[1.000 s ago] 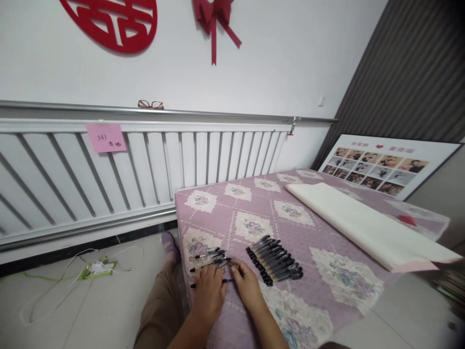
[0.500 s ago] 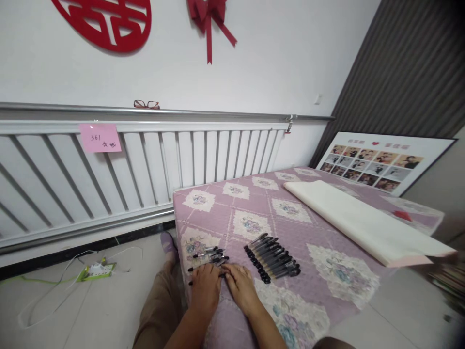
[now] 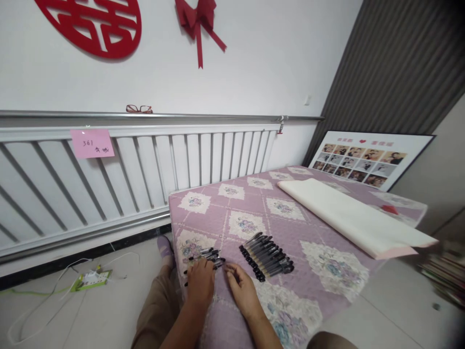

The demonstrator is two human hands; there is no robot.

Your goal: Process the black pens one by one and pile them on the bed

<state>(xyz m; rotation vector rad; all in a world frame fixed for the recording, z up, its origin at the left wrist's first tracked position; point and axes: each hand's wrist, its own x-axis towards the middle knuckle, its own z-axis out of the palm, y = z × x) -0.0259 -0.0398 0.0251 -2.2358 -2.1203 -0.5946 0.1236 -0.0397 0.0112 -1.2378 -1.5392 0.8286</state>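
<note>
My left hand (image 3: 201, 280) lies over a small group of pens (image 3: 211, 254) near the left edge of the bed, its fingers curled down onto them; some pens are hidden beneath it. My right hand (image 3: 242, 290) rests just right of that group, fingers loosely bent and apart, the fingertips close to the pens' right ends. No pen shows clearly in it. Right of this hand, several black-capped pens (image 3: 267, 257) lie side by side in a neat slanted row on the purple flowered bedspread (image 3: 214, 220).
A long folded cream sheet (image 3: 341, 215) lies across the bed. Behind it leans a framed photo board (image 3: 366, 160). Along the wall runs a white radiator (image 3: 203, 155) with a pink note (image 3: 92, 143) and glasses (image 3: 139, 109) above. A power strip (image 3: 92, 279) with cables is on the floor.
My right hand has drawn slightly away from my left, opening a gap between them. The pens under my left hand lie closer together. The view has shifted a little.
</note>
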